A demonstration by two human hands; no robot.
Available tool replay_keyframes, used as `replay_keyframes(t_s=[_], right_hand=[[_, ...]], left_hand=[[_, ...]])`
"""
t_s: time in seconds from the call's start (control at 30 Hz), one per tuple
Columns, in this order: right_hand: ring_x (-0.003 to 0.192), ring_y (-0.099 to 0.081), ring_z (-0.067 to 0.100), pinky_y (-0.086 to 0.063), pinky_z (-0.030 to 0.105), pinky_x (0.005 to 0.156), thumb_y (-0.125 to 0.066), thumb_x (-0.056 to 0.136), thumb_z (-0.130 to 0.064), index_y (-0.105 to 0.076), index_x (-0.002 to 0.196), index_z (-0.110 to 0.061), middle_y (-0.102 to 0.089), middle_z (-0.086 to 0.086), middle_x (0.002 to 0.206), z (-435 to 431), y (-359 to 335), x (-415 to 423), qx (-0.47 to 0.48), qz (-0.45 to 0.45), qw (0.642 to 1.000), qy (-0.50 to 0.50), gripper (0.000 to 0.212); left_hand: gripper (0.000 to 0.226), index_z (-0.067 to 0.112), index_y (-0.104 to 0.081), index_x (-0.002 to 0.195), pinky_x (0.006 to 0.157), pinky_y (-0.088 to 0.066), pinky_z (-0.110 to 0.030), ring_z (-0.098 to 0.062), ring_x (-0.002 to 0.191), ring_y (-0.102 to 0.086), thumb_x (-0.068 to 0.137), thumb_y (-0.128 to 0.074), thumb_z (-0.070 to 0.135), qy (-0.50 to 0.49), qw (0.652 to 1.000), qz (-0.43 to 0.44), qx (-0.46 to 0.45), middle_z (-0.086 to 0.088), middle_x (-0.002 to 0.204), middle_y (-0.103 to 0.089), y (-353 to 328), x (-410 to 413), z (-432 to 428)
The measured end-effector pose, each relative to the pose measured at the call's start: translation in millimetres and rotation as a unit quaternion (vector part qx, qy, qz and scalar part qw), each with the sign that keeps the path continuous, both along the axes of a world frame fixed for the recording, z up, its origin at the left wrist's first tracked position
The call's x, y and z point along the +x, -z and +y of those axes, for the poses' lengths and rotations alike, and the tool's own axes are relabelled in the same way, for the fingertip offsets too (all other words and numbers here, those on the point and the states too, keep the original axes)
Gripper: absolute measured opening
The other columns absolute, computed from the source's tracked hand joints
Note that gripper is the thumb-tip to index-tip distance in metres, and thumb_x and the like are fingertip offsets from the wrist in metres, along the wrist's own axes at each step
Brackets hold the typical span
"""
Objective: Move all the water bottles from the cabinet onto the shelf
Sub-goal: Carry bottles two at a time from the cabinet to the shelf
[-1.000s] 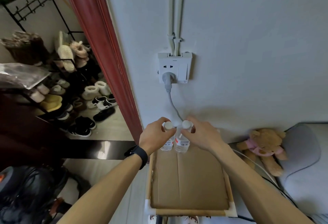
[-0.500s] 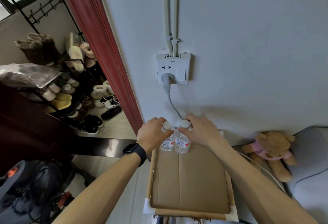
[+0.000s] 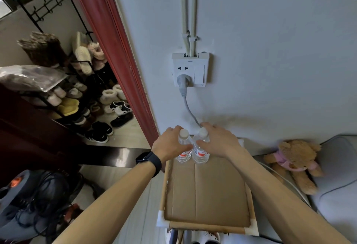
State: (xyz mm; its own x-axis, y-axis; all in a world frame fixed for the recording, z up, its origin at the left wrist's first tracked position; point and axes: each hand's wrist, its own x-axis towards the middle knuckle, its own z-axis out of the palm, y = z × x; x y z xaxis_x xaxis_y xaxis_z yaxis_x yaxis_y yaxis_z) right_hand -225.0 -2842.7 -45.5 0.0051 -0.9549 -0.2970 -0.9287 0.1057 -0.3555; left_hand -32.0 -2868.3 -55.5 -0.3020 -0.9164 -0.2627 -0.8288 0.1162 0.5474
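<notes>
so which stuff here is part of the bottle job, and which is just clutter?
Job:
left bottle, in left hand
right bottle, in right hand
cardboard-lined shelf

Clutter:
teddy bear
wall socket with grey plug
shoe rack

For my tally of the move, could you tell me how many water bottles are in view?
2: left bottle in the left hand, right bottle in the right hand, upright at the cardboard-topped shelf's far end. No others show.

— Can you read anything on the two water bottles (image 3: pixel 193 152)?
— No. Each has a white label with red marks, too blurred to read.
— And the wall socket (image 3: pixel 190 69)?
— A small mark in one corner, not legible.
</notes>
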Motion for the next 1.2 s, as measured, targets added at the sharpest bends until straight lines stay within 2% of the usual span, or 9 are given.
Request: replay_keyframes(t_s=[0.1, 0.17, 0.27, 0.37, 0.53, 0.8, 0.97, 1.07, 1.2], right_hand=[[0.103, -0.059, 0.029, -0.043, 0.034, 0.075, -0.055, 0.090, -0.052, -0.049, 0.119, -0.028, -0.062, 0.004, 0.111, -4, 0, -1, 0.017, -0.052, 0.999, -0.001, 0.038], [0.095, -0.059, 0.027, -0.039, 0.033, 0.067, -0.053, 0.093, -0.050, -0.049, 0.112, -0.025, -0.064, 0.002, 0.105, -2, 1, 0, 0.002, -0.078, 0.997, 0.009, 0.032], [0.089, -0.054, 0.023, -0.035, 0.032, 0.068, -0.053, 0.095, -0.052, -0.051, 0.119, -0.023, -0.064, 0.002, 0.107, 7, 3, 5, -0.031, -0.089, 0.995, 0.044, 0.038], [0.096, -0.058, 0.024, -0.039, 0.032, 0.070, -0.055, 0.092, -0.055, -0.051, 0.125, -0.024, -0.065, 0.003, 0.111, 16, 11, 10, -0.067, -0.107, 0.989, 0.077, 0.045], [0.101, -0.062, 0.022, -0.049, 0.033, 0.079, -0.056, 0.091, -0.057, -0.053, 0.125, -0.025, -0.067, 0.001, 0.115, 20, 19, 14, -0.080, -0.139, 0.980, 0.115, 0.047], [0.103, -0.060, 0.017, -0.050, 0.038, 0.087, -0.054, 0.093, -0.058, -0.054, 0.119, -0.028, -0.065, -0.006, 0.115, 27, 26, 25, -0.107, -0.152, 0.973, 0.133, 0.040], [0.090, -0.053, 0.014, -0.043, 0.033, 0.075, -0.055, 0.093, -0.055, -0.053, 0.112, -0.027, -0.056, -0.009, 0.097, 22, 27, 25, -0.099, -0.145, 0.977, 0.122, 0.034], [0.090, -0.060, 0.018, -0.050, 0.035, 0.076, -0.054, 0.092, -0.058, -0.052, 0.113, -0.027, -0.062, -0.006, 0.098, 17, 29, 22, -0.089, -0.141, 0.980, 0.108, 0.038], [0.093, -0.062, 0.024, -0.051, 0.039, 0.077, -0.057, 0.091, -0.056, -0.052, 0.114, -0.022, -0.067, 0.002, 0.103, 14, 28, 18, -0.071, -0.149, 0.981, 0.101, 0.041]], left_hand=[[0.042, 0.027, -0.051, 0.117, 0.075, -0.051, -0.032, -0.018, 0.093, -0.060, 0.081, -0.070, 0.040, 0.008, 1.000, 0.025, 0.012, 0.004, 0.106, -0.061, 1, -1, 1], [0.039, 0.028, -0.055, 0.116, 0.078, -0.050, -0.029, -0.017, 0.098, -0.060, 0.082, -0.073, 0.030, 0.021, 0.996, 0.067, 0.046, 0.006, 0.107, -0.064, -1, 2, -4], [0.043, 0.028, -0.059, 0.120, 0.084, -0.046, -0.026, -0.014, 0.103, -0.057, 0.081, -0.076, 0.023, 0.027, 0.993, 0.092, 0.070, 0.006, 0.115, -0.064, -1, 5, -13], [0.045, 0.027, -0.059, 0.123, 0.088, -0.046, -0.028, -0.015, 0.107, -0.057, 0.081, -0.074, 0.020, 0.024, 0.992, 0.101, 0.069, 0.005, 0.118, -0.064, 1, 4, -17], [0.045, 0.027, -0.058, 0.124, 0.091, -0.047, -0.030, -0.016, 0.107, -0.057, 0.082, -0.073, 0.020, 0.040, 0.992, 0.093, 0.072, 0.005, 0.119, -0.063, 3, 6, -20], [0.046, 0.026, -0.057, 0.125, 0.090, -0.048, -0.031, -0.016, 0.106, -0.057, 0.083, -0.074, 0.020, 0.054, 0.994, 0.080, 0.061, 0.004, 0.119, -0.063, 2, 11, -20], [0.045, 0.028, -0.056, 0.124, 0.087, -0.049, -0.032, -0.017, 0.104, -0.059, 0.083, -0.072, 0.024, 0.048, 0.996, 0.068, 0.045, 0.005, 0.115, -0.065, 6, 12, -17], [0.042, 0.030, -0.056, 0.123, 0.087, -0.051, -0.036, -0.018, 0.101, -0.059, 0.083, -0.070, 0.027, 0.040, 0.997, 0.060, 0.033, 0.005, 0.112, -0.066, 8, 12, -14], [0.038, 0.030, -0.055, 0.120, 0.084, -0.051, -0.039, -0.018, 0.097, -0.059, 0.084, -0.068, 0.032, 0.039, 0.997, 0.053, 0.026, 0.006, 0.107, -0.066, 9, 11, -11]])
